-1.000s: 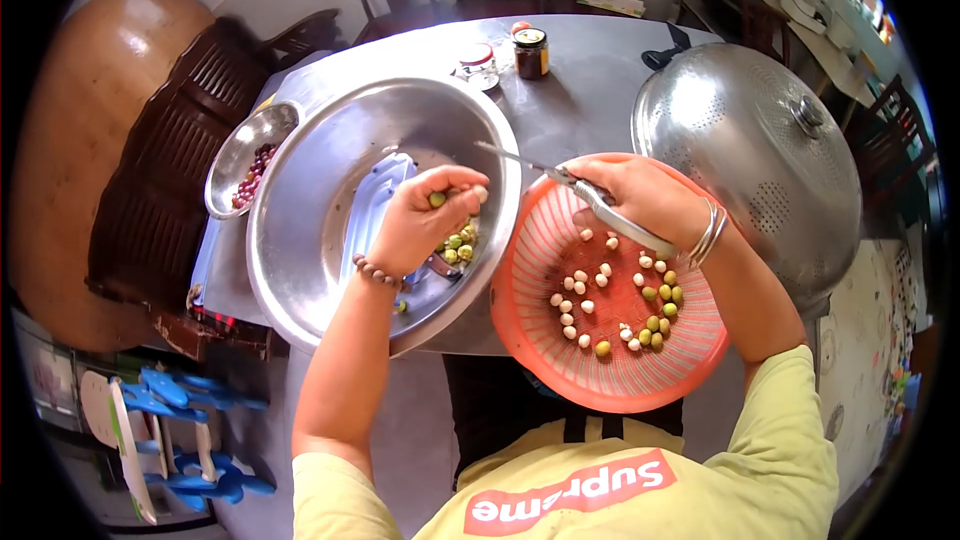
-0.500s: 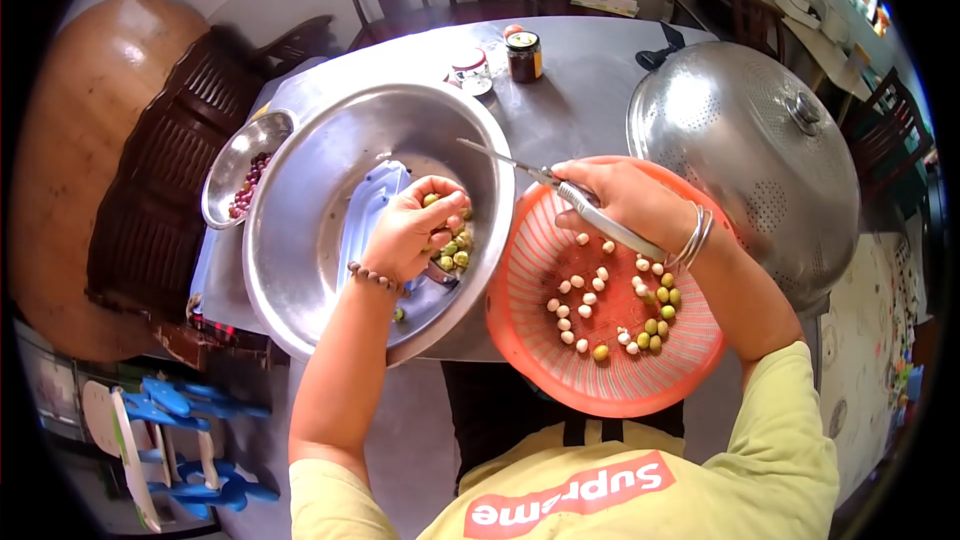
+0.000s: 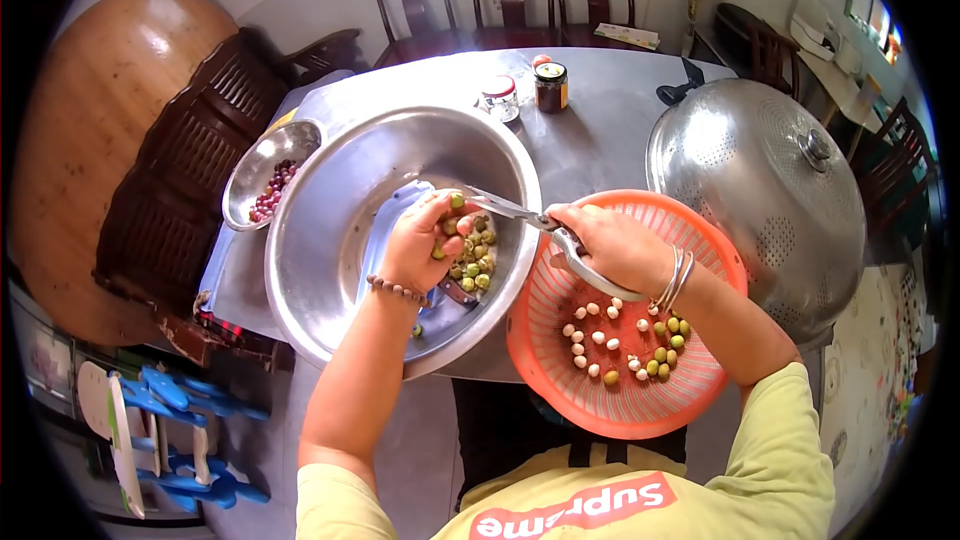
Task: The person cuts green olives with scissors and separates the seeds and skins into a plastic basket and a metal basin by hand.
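Observation:
Over the large steel basin (image 3: 330,325), my left hand (image 3: 420,245) is closed around several green fruits (image 3: 451,226), one of them held up at the fingertips. My right hand (image 3: 610,248) grips metal scissors (image 3: 575,255), whose blades reach left to that fruit. Below my left hand, more green fruits (image 3: 480,265) lie in the basin beside a blue tray (image 3: 385,230) and a dark-handled tool (image 3: 458,292). Under my right hand, an orange-red basket (image 3: 530,360) holds white peeled pieces (image 3: 598,337) and green ones (image 3: 611,378).
A small steel bowl (image 3: 241,187) with red fruits stands left of the basin. Two jars (image 3: 551,87) (image 3: 500,98) stand at the back. A large perforated steel lid (image 3: 740,170) lies at the right. Chairs (image 3: 410,0) line the far side.
The scissor blades have come to the fruit at my left fingertips, where they were apart from it before. The whole view has shifted, with the table lower in the frame.

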Tool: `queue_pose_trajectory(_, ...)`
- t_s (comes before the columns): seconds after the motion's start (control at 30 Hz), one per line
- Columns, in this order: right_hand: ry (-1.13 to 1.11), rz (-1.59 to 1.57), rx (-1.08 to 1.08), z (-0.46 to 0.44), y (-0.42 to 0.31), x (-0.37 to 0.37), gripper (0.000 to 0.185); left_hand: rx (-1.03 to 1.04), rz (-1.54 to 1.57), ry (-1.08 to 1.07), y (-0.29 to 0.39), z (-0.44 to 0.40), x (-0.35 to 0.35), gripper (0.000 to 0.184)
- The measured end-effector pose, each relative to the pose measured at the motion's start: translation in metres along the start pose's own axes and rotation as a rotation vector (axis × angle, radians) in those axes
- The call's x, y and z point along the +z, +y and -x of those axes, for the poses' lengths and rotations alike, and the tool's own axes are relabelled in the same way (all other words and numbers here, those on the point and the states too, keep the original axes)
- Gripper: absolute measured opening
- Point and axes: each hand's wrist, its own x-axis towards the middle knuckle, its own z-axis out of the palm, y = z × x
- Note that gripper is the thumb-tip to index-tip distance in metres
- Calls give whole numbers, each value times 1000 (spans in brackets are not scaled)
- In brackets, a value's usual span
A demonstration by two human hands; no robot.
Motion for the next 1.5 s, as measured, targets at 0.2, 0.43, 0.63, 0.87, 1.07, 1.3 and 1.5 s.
queue_pose_trajectory(0.2, 62, 25, -23, 0, 3, 5, 36, 15, 48, -5, 0, 2, 5, 18)
queue_pose_trajectory(0.43, 97, -5, -16, -1, 5, 8, 41, 35, -49, 49, 1, 1, 15, 13)
queue_pose_trajectory(0.63, 102, -62, -20, -2, 1, 5, 40, 32, -12, -9, 1, 1, 14, 12)
queue_pose_trajectory(0.87, 137, -55, -79, -2, 7, 12, 37, 58, -91, 77, 0, 3, 15, 17)
queue_pose_trajectory(1.07, 106, -69, -56, -3, 3, 8, 39, 90, -71, 71, -1, 5, 19, 20)
queue_pose_trajectory(1.3, 140, -11, -81, -2, 5, 12, 39, 120, -166, 61, -4, 4, 16, 12)
queue_pose_trajectory(1.5, 122, -51, -87, 0, -3, 8, 39, 179, -167, 22, -5, 5, 16, 8)
